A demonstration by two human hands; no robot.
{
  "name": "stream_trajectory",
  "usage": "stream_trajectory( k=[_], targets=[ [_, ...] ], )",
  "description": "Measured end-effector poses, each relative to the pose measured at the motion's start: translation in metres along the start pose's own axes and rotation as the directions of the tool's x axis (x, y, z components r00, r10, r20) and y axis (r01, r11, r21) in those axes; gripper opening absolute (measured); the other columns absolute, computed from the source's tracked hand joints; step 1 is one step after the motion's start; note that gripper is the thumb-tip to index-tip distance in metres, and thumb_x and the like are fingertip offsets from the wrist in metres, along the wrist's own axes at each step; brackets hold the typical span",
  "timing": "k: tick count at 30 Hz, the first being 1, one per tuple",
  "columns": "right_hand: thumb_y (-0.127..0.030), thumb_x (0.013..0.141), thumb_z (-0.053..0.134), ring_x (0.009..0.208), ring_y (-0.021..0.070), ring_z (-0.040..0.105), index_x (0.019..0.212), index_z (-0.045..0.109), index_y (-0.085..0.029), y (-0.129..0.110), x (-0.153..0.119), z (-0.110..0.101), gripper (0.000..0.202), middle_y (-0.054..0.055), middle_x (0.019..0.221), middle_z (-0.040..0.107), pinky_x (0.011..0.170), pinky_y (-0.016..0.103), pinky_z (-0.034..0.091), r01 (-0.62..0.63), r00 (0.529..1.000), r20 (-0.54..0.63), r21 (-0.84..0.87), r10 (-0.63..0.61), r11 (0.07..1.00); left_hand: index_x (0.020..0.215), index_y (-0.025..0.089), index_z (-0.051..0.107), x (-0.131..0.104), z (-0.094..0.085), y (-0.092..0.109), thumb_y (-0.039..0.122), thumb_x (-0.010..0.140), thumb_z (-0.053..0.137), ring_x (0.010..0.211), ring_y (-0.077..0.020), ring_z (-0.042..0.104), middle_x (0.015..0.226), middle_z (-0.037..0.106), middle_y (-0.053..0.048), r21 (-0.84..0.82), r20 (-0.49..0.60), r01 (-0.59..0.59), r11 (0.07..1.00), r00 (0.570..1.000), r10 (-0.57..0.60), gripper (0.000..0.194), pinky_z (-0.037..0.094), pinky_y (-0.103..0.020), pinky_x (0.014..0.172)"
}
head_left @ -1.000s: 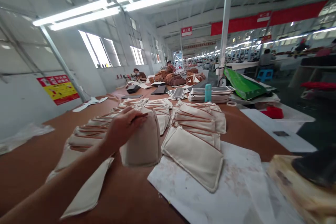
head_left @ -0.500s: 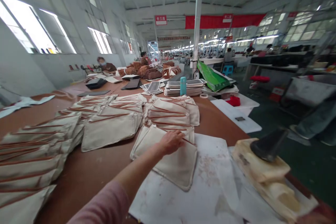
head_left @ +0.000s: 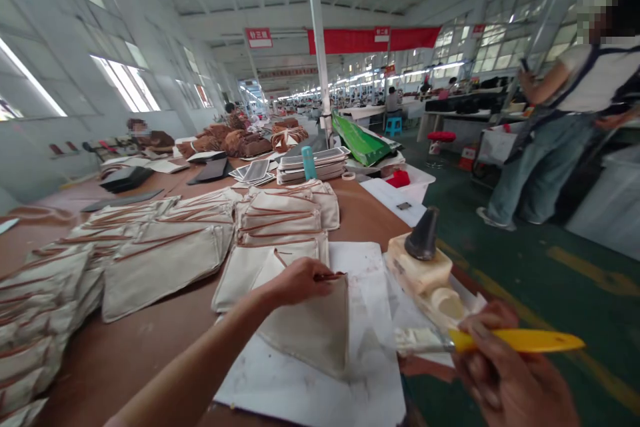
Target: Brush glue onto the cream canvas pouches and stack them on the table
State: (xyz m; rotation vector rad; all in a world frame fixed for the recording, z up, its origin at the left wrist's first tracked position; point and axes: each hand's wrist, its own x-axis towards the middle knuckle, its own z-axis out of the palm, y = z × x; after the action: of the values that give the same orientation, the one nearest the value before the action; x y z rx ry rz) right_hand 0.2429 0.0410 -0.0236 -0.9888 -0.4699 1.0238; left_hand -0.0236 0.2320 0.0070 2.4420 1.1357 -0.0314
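Note:
My left hand (head_left: 305,280) grips the upper edge of a cream fabric piece (head_left: 310,333), thumb and fingers closed near its brown-trimmed corner. The piece is partly raised over a stained white sheet (head_left: 373,293). In my right hand (head_left: 500,367) is a paintbrush (head_left: 520,340) with a yellow handle, held level, its pale bristles pointing left toward the sheet. Just beyond the bristles stands a cream plastic container (head_left: 417,267) with a black cone-shaped piece (head_left: 423,235) on top. Rows of similar cream pieces (head_left: 165,267) with brown edging overlap on the brown table.
Behind the rows are a turquoise bottle (head_left: 309,163), stacked framed panels (head_left: 290,170) and brown bundles (head_left: 245,143). A green bag (head_left: 363,140) leans near a white pole (head_left: 317,33). One person (head_left: 560,107) stands at the right; another sits at the far left.
My view has swung right. The left hand has lifted the fabric piece's edge. My right hand, barely visible before, has come into view with the brush. A standing person now shows at right.

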Motion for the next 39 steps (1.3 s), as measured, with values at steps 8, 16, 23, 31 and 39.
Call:
stream_trajectory(
  k=[8, 16, 23, 31, 39],
  targets=[
    [-0.045, 0.086, 0.079, 0.036, 0.0082, 0.034, 0.08, 0.059, -0.018, -0.005, -0.003, 0.038, 0.034, -0.006, 0.047, 0.042, 0.034, 0.015, 0.025, 0.095, 0.971, 0.224, -0.042, -0.084, 0.995, 0.11, 0.019, 0.074, -0.064, 0.007, 0.083, 0.032, 0.087, 0.061, 0.076, -0.0136, 0.051, 0.086, 0.061, 0.0, -0.515, 0.057, -0.07, 0.854, 0.992, 0.116, 0.029, 0.034, -0.02, 0.063],
    [-0.045, 0.088, 0.076, 0.038, 0.009, 0.032, 0.078, 0.059, -0.017, -0.009, 0.003, 0.032, 0.034, -0.006, 0.047, 0.04, 0.036, 0.017, 0.025, 0.287, 0.947, 0.201, -0.167, -0.253, 0.943, 0.098, 0.01, 0.072, -0.081, 0.018, 0.099, 0.039, 0.085, 0.066, 0.064, -0.0089, 0.036, 0.074, 0.052, 0.002, -0.786, 0.17, 0.095, 0.611, 0.983, 0.066, 0.032, 0.025, -0.02, 0.057],
    [-0.044, 0.089, 0.075, 0.039, 0.0091, 0.035, 0.077, 0.06, -0.017, -0.012, -0.007, 0.029, 0.034, -0.005, 0.047, 0.042, 0.037, 0.017, 0.027, 0.269, 0.943, 0.249, -0.183, -0.22, 0.946, 0.1, 0.012, 0.073, -0.091, 0.021, 0.106, 0.039, 0.085, 0.067, 0.068, -0.0103, 0.045, 0.079, 0.057, 0.0, -0.76, 0.111, 0.053, 0.647, 0.992, 0.05, 0.031, 0.032, -0.019, 0.059],
    [-0.038, 0.089, 0.078, 0.04, 0.0074, 0.033, 0.081, 0.059, -0.018, -0.032, -0.011, 0.035, 0.028, -0.007, 0.05, 0.041, 0.038, 0.016, 0.027, 0.233, 0.951, 0.205, 0.011, -0.23, 0.972, 0.086, 0.019, 0.072, -0.113, 0.034, 0.116, 0.025, 0.094, 0.06, 0.069, -0.0109, 0.056, 0.08, 0.06, -0.001, -0.13, -0.384, -0.321, 0.938, 0.888, 0.251, 0.015, 0.037, -0.021, 0.062],
    [-0.039, 0.089, 0.077, 0.039, 0.0079, 0.037, 0.079, 0.061, -0.017, -0.045, -0.027, 0.025, 0.028, -0.004, 0.052, 0.047, 0.037, 0.015, 0.029, 0.182, 0.908, 0.404, -0.14, -0.112, 0.973, 0.085, 0.02, 0.072, -0.12, 0.031, 0.116, 0.028, 0.095, 0.063, 0.069, -0.0103, 0.057, 0.079, 0.06, -0.001, -0.004, -0.384, -0.331, 0.944, 0.872, 0.304, 0.016, 0.037, -0.021, 0.061]
  ],
)
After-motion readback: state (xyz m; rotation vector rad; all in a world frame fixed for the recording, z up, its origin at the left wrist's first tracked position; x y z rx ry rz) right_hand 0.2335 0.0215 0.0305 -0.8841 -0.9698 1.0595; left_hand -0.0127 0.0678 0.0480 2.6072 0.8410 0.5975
